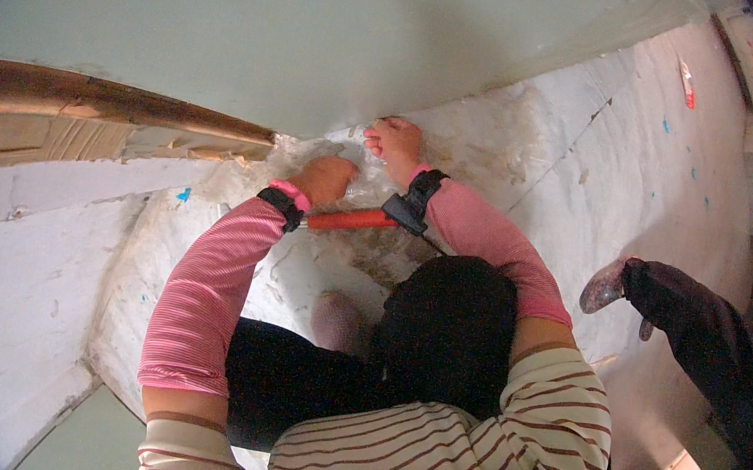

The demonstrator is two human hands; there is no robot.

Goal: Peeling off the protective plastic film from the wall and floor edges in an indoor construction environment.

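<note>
Both my hands are low down where the pale green wall (262,20) meets the whitish floor. My left hand (327,180) is curled closed beside crumpled clear plastic film (296,160); its fingertips are hidden, so its hold cannot be made out. A little farther forward and to the right, my right hand (395,140) is closed against the wall's foot. Whatever it may pinch is too small to name. Below the hands lies a tool with a red handle (352,220) and a dark block at its right end, partly behind my right wrist.
A brown strip (81,96) runs along the wall's foot at left, above a white ledge (31,185). At far right, a utility knife (686,84) lies on the floor. Another person's shoe (604,286) and dark trouser leg (695,310) stand to my right. Blue scraps dot the floor.
</note>
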